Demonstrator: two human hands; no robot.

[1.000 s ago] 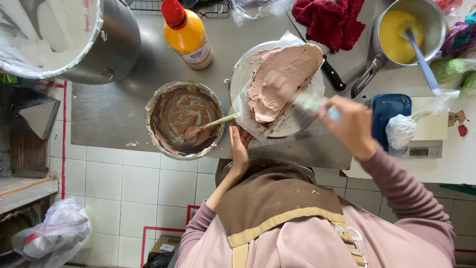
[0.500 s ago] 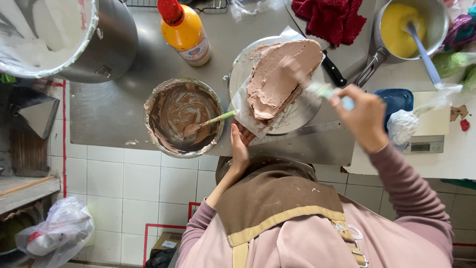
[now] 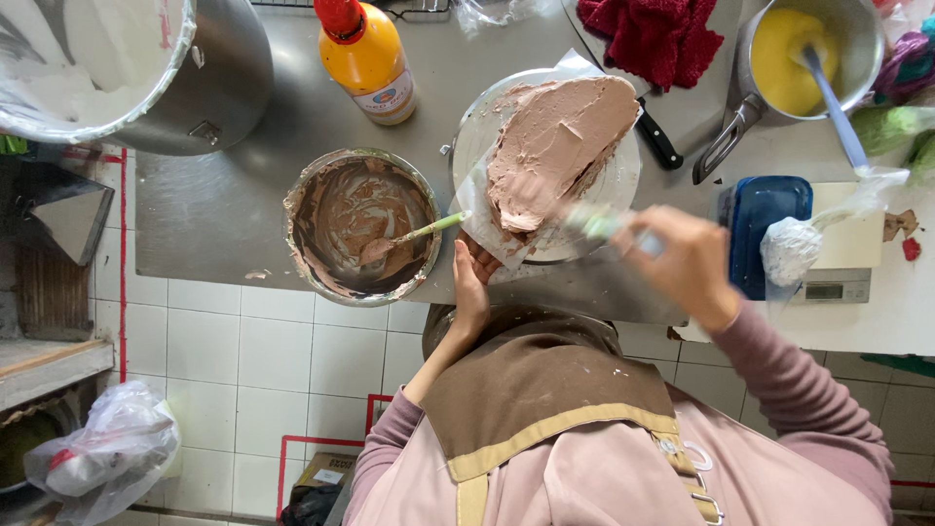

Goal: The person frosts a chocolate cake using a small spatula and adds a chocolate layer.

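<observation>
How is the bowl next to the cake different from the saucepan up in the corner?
The bowl is smeared with brown chocolate icing; the saucepan holds smooth yellow cream. The bowl has no handle, while the saucepan has a long handle pointing toward the cake. A pale green spatula rests in the bowl; a light blue utensil stands in the saucepan. Both are round, metal, and untouched by either hand.

Seen from above: brown head covering draped over the shoulders, dusted with pale specks, pink apron with tan straps and a metal buckle, mauve-pink long sleeves down to bare left hand [image 3: 474, 284] and motion-blurred right hand [image 3: 688, 265].
</observation>
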